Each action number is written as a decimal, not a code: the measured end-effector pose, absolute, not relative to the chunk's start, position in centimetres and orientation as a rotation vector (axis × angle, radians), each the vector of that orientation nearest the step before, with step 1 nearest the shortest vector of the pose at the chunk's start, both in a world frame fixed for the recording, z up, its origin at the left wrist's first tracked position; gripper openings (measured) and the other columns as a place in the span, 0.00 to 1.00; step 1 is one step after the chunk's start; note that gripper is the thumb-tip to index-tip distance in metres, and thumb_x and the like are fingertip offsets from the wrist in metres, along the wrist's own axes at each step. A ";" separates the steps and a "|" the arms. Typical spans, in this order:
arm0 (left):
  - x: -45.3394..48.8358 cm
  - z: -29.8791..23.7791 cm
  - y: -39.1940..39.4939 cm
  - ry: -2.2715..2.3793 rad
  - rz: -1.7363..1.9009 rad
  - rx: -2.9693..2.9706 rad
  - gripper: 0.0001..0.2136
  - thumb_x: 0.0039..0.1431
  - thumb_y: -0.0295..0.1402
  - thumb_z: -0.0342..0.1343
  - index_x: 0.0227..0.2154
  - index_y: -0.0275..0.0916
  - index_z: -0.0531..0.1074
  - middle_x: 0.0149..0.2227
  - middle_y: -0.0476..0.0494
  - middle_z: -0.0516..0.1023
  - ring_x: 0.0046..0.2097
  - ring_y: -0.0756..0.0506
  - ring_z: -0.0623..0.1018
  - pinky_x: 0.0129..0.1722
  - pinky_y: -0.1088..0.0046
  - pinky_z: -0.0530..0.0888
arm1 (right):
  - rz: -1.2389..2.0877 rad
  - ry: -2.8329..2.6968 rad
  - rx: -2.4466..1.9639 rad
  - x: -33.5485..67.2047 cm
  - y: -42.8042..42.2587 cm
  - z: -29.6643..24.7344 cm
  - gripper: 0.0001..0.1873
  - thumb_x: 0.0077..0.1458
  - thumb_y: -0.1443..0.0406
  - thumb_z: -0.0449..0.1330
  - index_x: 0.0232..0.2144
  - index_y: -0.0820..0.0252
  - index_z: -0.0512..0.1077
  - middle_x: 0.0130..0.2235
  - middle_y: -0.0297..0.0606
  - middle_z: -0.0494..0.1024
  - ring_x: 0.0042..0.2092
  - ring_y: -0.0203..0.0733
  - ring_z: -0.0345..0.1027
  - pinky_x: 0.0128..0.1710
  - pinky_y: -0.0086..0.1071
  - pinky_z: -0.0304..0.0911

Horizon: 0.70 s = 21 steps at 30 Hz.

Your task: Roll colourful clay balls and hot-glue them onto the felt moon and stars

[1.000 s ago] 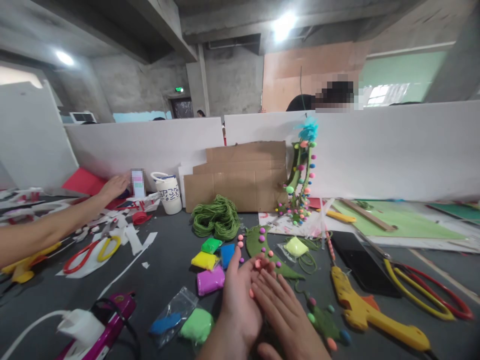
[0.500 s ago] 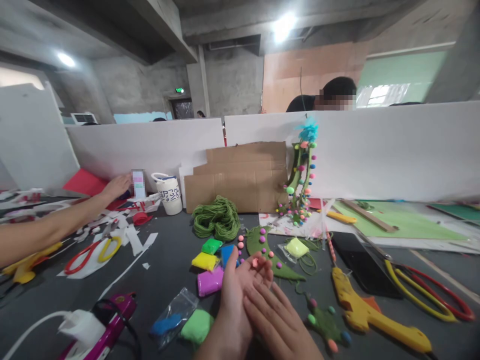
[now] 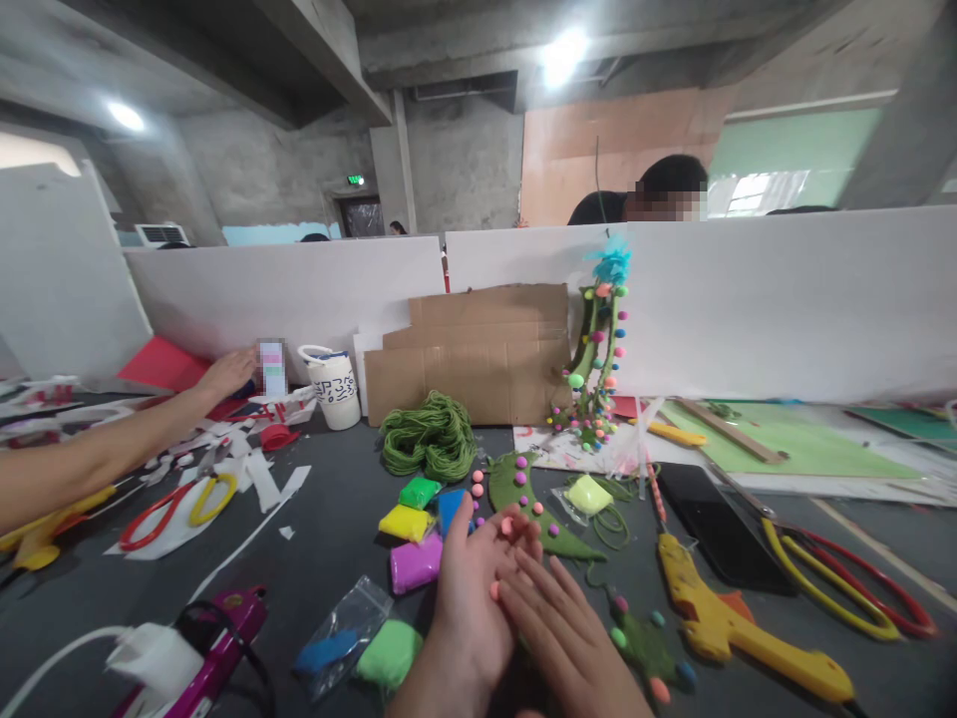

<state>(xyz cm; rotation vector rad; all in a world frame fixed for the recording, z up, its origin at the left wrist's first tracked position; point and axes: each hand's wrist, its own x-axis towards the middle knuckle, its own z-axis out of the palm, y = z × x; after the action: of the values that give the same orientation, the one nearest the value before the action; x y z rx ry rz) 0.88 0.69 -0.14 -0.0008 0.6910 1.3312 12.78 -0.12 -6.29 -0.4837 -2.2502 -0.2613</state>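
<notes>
My left hand (image 3: 475, 588) is palm up, its fingers curled a little around a small coral clay ball (image 3: 507, 526). My right hand (image 3: 557, 628) lies flat across that palm with fingers stretched out. At its fingertips a second coral ball (image 3: 494, 591) shows against the left palm. Just beyond my hands is a green crescent (image 3: 515, 486) dotted with purple and coral balls. Packs of purple clay (image 3: 417, 564), yellow clay (image 3: 405, 523) and light green clay (image 3: 390, 653) lie left of my hands. A green star (image 3: 644, 638) with coloured balls rests to the right.
A yellow glue gun (image 3: 737, 623), a black phone (image 3: 722, 524) and scissors (image 3: 829, 573) lie right. Green yarn (image 3: 428, 436) sits before cardboard (image 3: 478, 349). A decorated hanging piece (image 3: 598, 349) stands behind. Left are a power strip (image 3: 224, 658) and another person's arm (image 3: 112, 439).
My right hand has shifted slightly to the right and down over the left palm. The coral ball at its fingertips now shows. The view has moved a little.
</notes>
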 end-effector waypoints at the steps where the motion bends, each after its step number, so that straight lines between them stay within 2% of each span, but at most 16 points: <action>1: 0.9 -0.2 0.7 0.689 1.341 0.006 0.18 0.61 0.43 0.45 0.32 0.31 0.69 0.27 0.41 0.73 0.30 0.47 0.76 0.31 0.74 0.73 | -0.279 -2.264 -0.474 12.8 -0.2 -6.3 0.31 0.64 0.50 0.43 0.59 0.66 0.61 0.57 0.40 0.70 0.62 0.44 0.56 0.62 0.38 0.47; 3: 1.0 -0.2 0.7 0.695 1.339 0.011 0.18 0.61 0.43 0.46 0.32 0.31 0.69 0.27 0.41 0.73 0.30 0.47 0.76 0.31 0.73 0.73 | -0.300 -2.271 -0.474 12.8 -0.2 -6.2 0.28 0.66 0.53 0.42 0.59 0.66 0.61 0.57 0.40 0.69 0.62 0.43 0.55 0.63 0.36 0.44; 7: 1.3 -0.1 0.5 0.717 1.295 0.021 0.21 0.60 0.47 0.46 0.34 0.30 0.70 0.28 0.38 0.74 0.29 0.46 0.76 0.30 0.73 0.73 | -0.224 -2.249 -0.488 12.9 -0.2 -6.0 0.37 0.62 0.46 0.44 0.60 0.70 0.58 0.58 0.47 0.68 0.63 0.50 0.53 0.61 0.43 0.49; 9: 1.3 -0.1 0.5 0.708 1.304 0.030 0.20 0.61 0.45 0.45 0.33 0.30 0.70 0.28 0.40 0.74 0.29 0.47 0.76 0.31 0.74 0.73 | -0.213 -2.263 -0.469 13.0 -0.3 -5.9 0.35 0.63 0.47 0.43 0.59 0.68 0.61 0.57 0.45 0.69 0.63 0.48 0.52 0.62 0.42 0.49; 12: 1.4 -0.2 0.4 0.698 1.316 0.033 0.19 0.60 0.45 0.46 0.32 0.31 0.69 0.27 0.41 0.73 0.28 0.48 0.75 0.30 0.75 0.72 | -0.272 -2.272 -0.458 12.8 -0.4 -5.8 0.28 0.66 0.53 0.41 0.55 0.67 0.66 0.57 0.41 0.70 0.63 0.42 0.52 0.63 0.37 0.43; 15: 1.4 -0.1 0.4 0.717 1.302 0.015 0.20 0.60 0.46 0.46 0.33 0.31 0.69 0.28 0.40 0.74 0.27 0.47 0.75 0.29 0.73 0.73 | -0.284 -2.221 -0.486 12.6 -0.4 -5.8 0.32 0.64 0.50 0.43 0.53 0.71 0.67 0.56 0.45 0.70 0.63 0.45 0.52 0.63 0.38 0.42; 17: 1.2 0.0 0.6 0.716 1.310 0.008 0.19 0.61 0.45 0.44 0.33 0.31 0.69 0.28 0.41 0.73 0.27 0.48 0.75 0.30 0.73 0.73 | -0.278 -2.214 -0.477 12.7 -0.4 -5.8 0.35 0.62 0.46 0.44 0.53 0.71 0.68 0.55 0.45 0.72 0.62 0.46 0.55 0.63 0.39 0.41; 19: 1.1 0.1 0.7 0.708 1.322 0.017 0.19 0.62 0.44 0.43 0.31 0.31 0.69 0.27 0.41 0.73 0.28 0.48 0.76 0.32 0.74 0.72 | -0.300 -2.245 -0.466 12.7 -0.4 -5.7 0.30 0.65 0.50 0.43 0.53 0.67 0.68 0.55 0.40 0.73 0.61 0.42 0.57 0.64 0.37 0.37; 21: 1.1 0.0 0.7 0.713 1.318 0.024 0.19 0.61 0.44 0.45 0.31 0.31 0.69 0.27 0.41 0.73 0.28 0.48 0.76 0.32 0.74 0.73 | -0.332 -2.253 -0.475 12.8 -0.4 -5.7 0.29 0.66 0.52 0.41 0.54 0.66 0.68 0.55 0.39 0.72 0.61 0.41 0.56 0.64 0.36 0.37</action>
<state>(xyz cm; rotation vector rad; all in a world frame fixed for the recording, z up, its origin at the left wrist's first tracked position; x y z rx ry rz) 1.07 0.69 -0.01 0.0239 0.7131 1.3180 12.76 -0.44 -5.75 -0.4754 -2.2528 -0.3323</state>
